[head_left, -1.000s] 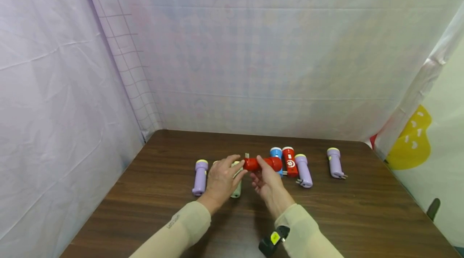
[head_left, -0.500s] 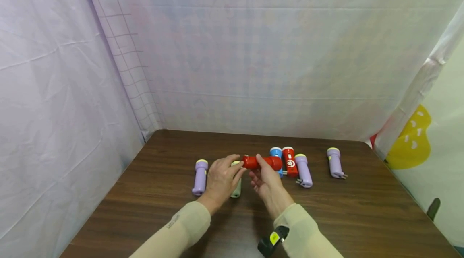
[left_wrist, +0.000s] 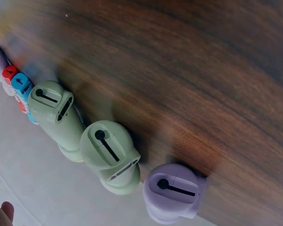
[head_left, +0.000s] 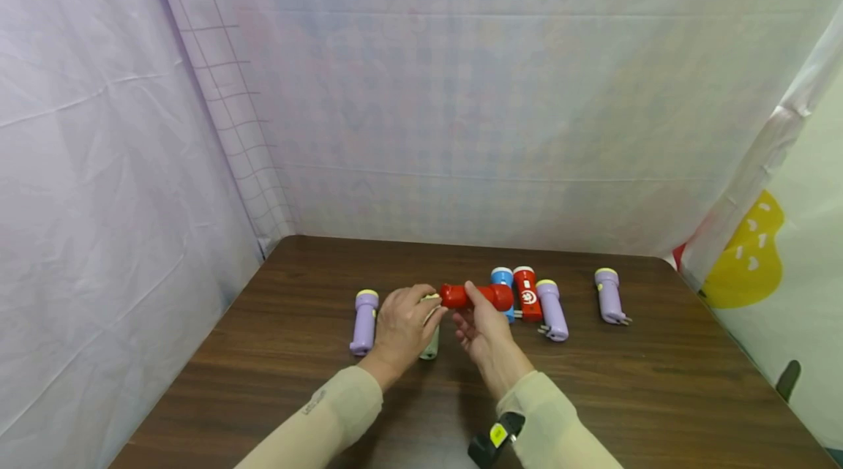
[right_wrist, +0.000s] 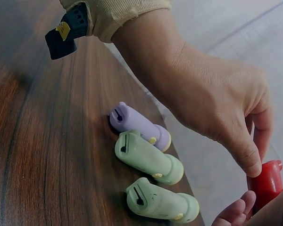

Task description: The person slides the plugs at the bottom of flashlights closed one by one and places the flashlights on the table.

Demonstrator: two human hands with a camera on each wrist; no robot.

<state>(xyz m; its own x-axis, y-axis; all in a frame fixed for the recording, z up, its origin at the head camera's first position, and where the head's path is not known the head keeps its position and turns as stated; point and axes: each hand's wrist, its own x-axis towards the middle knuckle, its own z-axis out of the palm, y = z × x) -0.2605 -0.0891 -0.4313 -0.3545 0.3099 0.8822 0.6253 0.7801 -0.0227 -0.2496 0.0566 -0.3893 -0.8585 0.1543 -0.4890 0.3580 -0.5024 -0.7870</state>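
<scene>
A red flashlight (head_left: 454,297) is held sideways above the table between both hands. My right hand (head_left: 489,334) grips its body, thumb on top. At its tail end, my left hand (head_left: 405,323) pinches with thumb and fingers, as the right wrist view of the left hand (right_wrist: 212,94) also shows. A small red nub stands on the end of the flashlight (right_wrist: 269,183) there. Below the left hand lie two green flashlights; one green flashlight (left_wrist: 111,150) is mostly hidden in the head view, the other green flashlight (head_left: 429,346) partly.
A purple flashlight (head_left: 364,323) lies at left on the brown table (head_left: 276,352). Right of the hands are a blue flashlight (head_left: 502,276), a red flashlight with a white print (head_left: 527,293) and a purple flashlight (head_left: 552,310). Another purple flashlight (head_left: 609,296) lies farther right, its prongs out.
One second ago, metal plug prongs stood up from the held red flashlight's tail end; now none show there. Both hands have kept nearly the same place.
</scene>
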